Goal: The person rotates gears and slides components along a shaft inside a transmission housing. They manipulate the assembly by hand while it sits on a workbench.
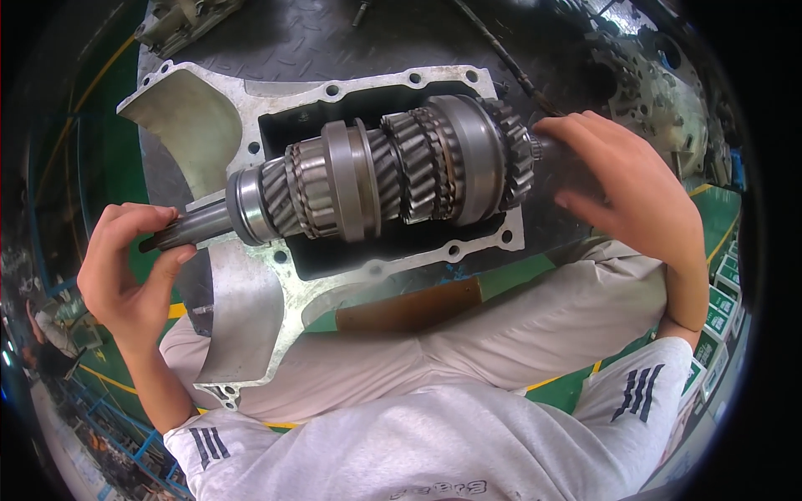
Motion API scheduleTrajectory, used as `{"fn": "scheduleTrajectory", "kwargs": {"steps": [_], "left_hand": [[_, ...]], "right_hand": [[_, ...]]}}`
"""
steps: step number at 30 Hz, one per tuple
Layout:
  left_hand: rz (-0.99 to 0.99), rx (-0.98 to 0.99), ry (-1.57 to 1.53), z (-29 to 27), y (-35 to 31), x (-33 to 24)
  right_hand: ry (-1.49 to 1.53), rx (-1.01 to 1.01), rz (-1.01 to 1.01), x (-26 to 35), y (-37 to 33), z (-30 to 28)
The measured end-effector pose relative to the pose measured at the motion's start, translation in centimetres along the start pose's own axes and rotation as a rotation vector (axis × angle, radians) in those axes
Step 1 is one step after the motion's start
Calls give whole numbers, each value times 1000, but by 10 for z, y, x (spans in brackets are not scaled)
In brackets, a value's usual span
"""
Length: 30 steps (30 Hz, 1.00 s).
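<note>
Dark treadplate bench (292,37) beneath — left hand (125,271) pinches the gear shaft (351,179), right hand (631,179) arches opposite, hold unclear.

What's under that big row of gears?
Under the gears is an open silver metal casing; its dark hollow shows along both sides. The gears cover the hollow's middle, so I can't see what's there or whether they touch the bottom.

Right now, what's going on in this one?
A person has a gear shaft laid out over an open metal housing. The left hand pinches its thin end; the right hand is at the gear end, though whether it touches is hard to tell. This view doesn't settle whether the shaft is seated or held clear.
</note>
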<state>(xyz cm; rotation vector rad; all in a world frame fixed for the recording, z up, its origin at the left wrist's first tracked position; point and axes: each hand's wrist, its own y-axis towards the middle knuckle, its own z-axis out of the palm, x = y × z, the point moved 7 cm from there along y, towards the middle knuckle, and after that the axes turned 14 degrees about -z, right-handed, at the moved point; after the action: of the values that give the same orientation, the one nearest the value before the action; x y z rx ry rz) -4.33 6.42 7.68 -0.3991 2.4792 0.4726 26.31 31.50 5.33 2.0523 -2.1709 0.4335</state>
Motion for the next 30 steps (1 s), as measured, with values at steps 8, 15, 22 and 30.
{"fn": "scheduleTrajectory", "kwargs": {"steps": [8,15,22,30], "left_hand": [[-506,201,-451,5,4,39],[-537,204,-347,9,7,32],[173,118,391,33,33,-95],[128,311,318,89,60,-118]], "right_hand": [[21,-13,-13,-12,4,11],[36,-41,179,-21,23,17],[101,-33,142,-30,26,29],[129,-60,148,-31,24,25]]}}
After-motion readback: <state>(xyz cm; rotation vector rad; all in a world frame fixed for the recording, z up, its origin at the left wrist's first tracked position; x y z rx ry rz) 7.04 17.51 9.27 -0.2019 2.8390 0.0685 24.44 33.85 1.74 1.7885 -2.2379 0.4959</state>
